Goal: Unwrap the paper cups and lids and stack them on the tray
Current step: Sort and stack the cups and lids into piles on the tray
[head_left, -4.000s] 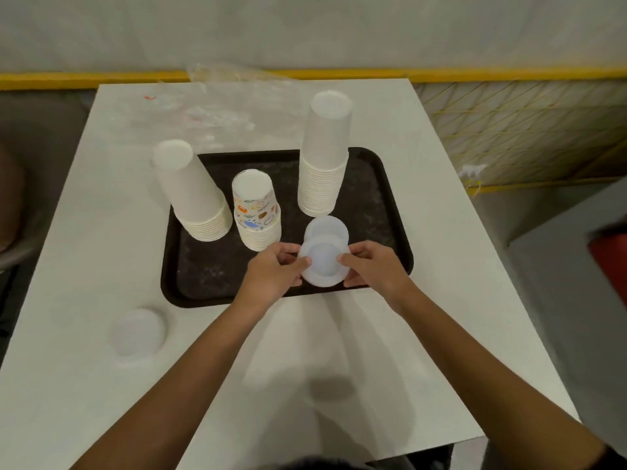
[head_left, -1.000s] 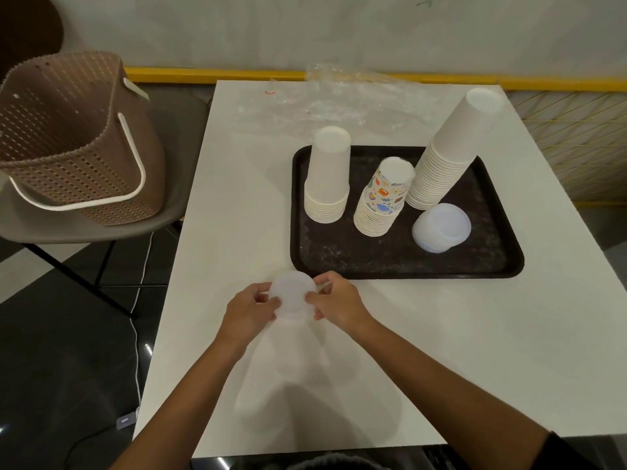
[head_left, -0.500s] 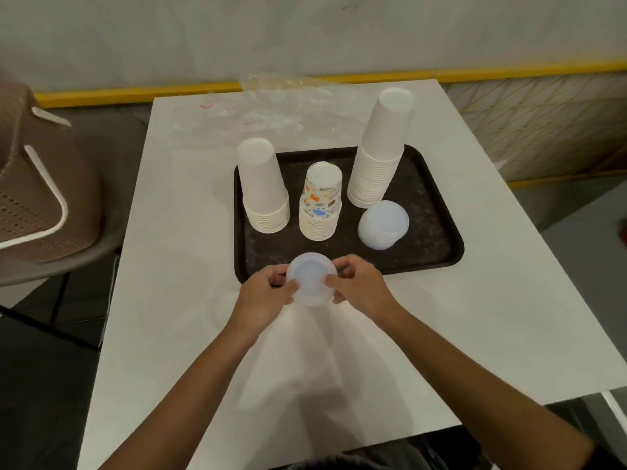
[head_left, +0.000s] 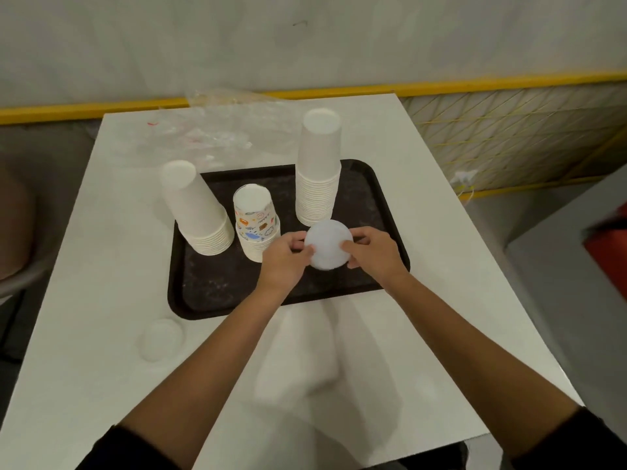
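A pale lid pile is lying on the near left of the bench, its outline hard to make out. Over the tray, the left hand and right hand are pinching a white lid stack between curled fingers. Its underside is hidden, so contact with the tray cannot be told. Cup stacks are standing behind it, with clear wrapping lying beyond.

3 cup stacks on tray, wrap behind

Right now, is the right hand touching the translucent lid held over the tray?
Touching. The head view shows the right hand pinching the right edge of the translucent lid with thumb and fingers; the left hand pinches the opposite edge.
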Motion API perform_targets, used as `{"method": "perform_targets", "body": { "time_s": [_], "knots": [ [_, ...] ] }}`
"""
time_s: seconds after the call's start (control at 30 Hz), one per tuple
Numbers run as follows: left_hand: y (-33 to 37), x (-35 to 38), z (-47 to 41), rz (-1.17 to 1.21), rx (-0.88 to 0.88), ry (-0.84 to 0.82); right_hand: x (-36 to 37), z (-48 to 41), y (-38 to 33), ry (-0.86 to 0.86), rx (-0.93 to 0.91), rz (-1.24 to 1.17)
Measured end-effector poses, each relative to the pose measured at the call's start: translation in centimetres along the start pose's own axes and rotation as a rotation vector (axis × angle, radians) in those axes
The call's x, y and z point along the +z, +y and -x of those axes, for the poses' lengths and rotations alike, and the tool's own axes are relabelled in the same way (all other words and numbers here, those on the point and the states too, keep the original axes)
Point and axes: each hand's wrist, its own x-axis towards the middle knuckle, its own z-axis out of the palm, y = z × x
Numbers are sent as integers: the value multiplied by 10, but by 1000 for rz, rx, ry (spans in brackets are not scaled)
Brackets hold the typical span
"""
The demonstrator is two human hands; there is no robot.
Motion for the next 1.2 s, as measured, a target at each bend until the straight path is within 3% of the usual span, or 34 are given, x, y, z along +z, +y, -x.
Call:
{"method": "perform_targets", "body": {
  "time_s": [0.33, 0.77, 1.0, 1.2],
  "knots": [
    [-1, 11, -11, -68, -64, 112, -1, -34, -2, -58, -8, 67],
    [-24, -19, 27, -102, -89, 39, -2, -10, 6, 33, -25, 19],
    [-47, -63, 50, -117, -68, 104, 34, 30, -5, -52, -11, 37],
    [-67, -110, 69, -196, -44, 213, 94, 62, -23, -234, -35, 95]
  ]
}}
